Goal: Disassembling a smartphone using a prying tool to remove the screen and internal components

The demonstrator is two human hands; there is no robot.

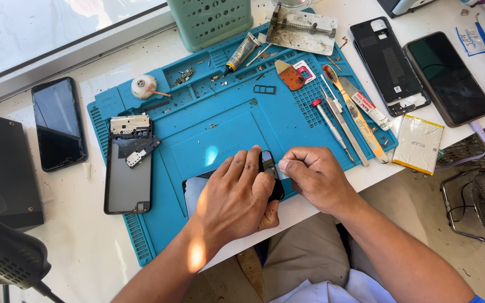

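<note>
Over the blue mat (225, 129), left hand (237, 193) and right hand (312, 174) clasp a phone (268, 168).

Two bare forearms, no sleeves to elbows. Left hand (237, 193) & right hand (312, 174) w/o gloves, rings, watch. Khaki trousers, light blue-white shirt hem.

The left hand (237, 193) was laid palm down, back turned up to the head camera, its fingers (248, 163) stretched forward and slightly curled at the tips, with the thumb tucked low toward the body. The right hand (312, 174) was drawn into a loose fist just beside it, the knuckles raised and the thumb and forefinger pinched together at the point nearest the left fingertips. Both bare forearms were brought in from the lower edge, the left from the lower left, the right from the lower right, converging at the wrists.
</note>
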